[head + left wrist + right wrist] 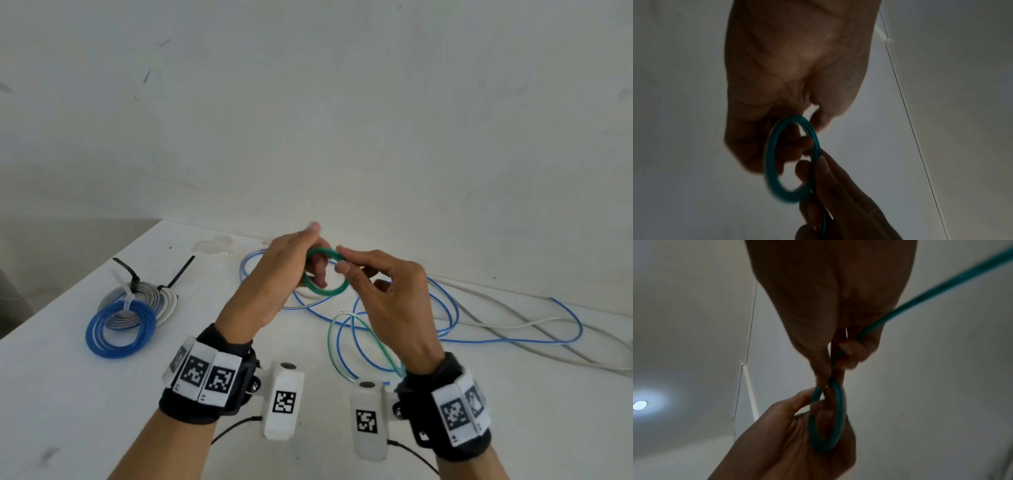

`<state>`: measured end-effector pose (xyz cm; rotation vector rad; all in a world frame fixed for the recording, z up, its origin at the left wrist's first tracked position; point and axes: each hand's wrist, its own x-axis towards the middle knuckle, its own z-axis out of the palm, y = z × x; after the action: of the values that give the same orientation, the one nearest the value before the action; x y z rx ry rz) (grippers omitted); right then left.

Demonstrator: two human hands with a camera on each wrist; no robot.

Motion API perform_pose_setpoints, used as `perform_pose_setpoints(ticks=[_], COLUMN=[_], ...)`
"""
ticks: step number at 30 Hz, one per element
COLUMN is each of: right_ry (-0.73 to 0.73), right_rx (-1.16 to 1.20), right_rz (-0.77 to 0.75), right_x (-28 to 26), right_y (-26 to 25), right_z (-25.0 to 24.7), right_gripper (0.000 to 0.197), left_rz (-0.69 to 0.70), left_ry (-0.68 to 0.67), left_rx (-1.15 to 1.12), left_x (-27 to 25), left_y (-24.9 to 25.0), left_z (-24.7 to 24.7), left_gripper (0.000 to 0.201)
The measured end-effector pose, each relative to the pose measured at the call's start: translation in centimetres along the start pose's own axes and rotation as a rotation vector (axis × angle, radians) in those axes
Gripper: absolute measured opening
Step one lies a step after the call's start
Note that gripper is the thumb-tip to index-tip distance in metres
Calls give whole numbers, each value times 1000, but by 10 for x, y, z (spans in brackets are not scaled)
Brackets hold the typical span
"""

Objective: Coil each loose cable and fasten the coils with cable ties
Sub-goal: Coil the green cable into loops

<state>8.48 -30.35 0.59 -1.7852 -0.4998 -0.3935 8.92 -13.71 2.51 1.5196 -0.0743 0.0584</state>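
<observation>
Midair, left hand (274, 277) gripping green coil (325, 274), right hand (394, 301) pinching it

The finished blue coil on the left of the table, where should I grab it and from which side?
Probably pinch the blue coil at its near rim, coming from above and the front. It lies flat with its far side resting on the grey coil, where the white cable tie sits; the near arc is bare, and its turns lie together.

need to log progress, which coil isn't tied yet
The green coil, held up in both hands. The blue coil and grey coil on the table already wear ties.
</observation>
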Motion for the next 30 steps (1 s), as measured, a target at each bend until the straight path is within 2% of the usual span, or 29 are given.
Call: perform_pose_setpoints(ticks=[3,7,11,17,20,22,27,30], right_ry=[-173,-176,-154,-34,-48,-48,139,140], right_rx=[-119,-249,-274,-157,-23,51,222,313], right_rz=[-50,-134,-150,-49,7,36,85,116], right_x=[0,-2,-2,1,0,-1,-6,-9], right_y=[0,-2,-5,-2,-2,-3,-4,-5], right_z=[-9,-7,-9,-9,-3,3,24,32], right_gripper=[20,18,20,11,7,13,10,7], left_rz=[-63,-83,-113,-93,-83,-67,-24,-45], left_ry=[-153,-165,-143,-111,-53,-5,61,99], left_rx=[227,449,277,72,-8,-61,-198,-316], left_x=[-6,-9,-7,-6,-4,-2,-3,-3], left_y=[0,-1,-1,-5,-4,-3,3,7], left_z=[-2,-3,-1,7,6,3,3,3], left_gripper=[49,61,58,52,50,49,46,44])
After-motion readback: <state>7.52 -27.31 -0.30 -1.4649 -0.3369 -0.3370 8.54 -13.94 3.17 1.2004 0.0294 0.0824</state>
